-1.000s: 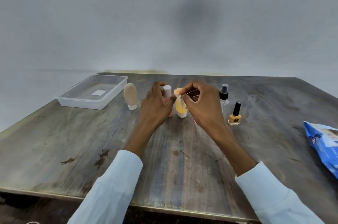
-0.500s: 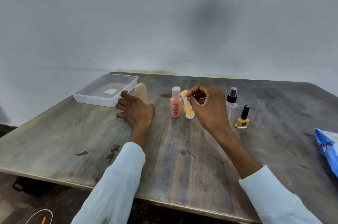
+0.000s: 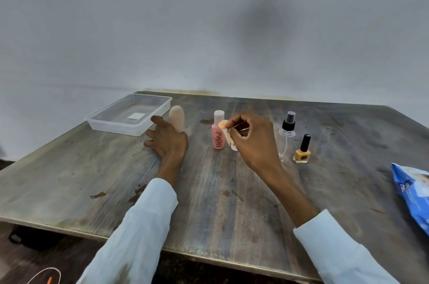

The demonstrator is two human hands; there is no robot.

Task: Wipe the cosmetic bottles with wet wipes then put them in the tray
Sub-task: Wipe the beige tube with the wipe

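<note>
While left hand (image 3: 168,138) rests open, tray (image 3: 111,124) sits at table (image 3: 69,167) edge.

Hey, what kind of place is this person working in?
Probably a plain indoor room set up for a tabletop task, not a shop or bathroom: a worn wooden table against a bare grey wall, holding only a clear plastic tray and a few cosmetic bottles.
</note>
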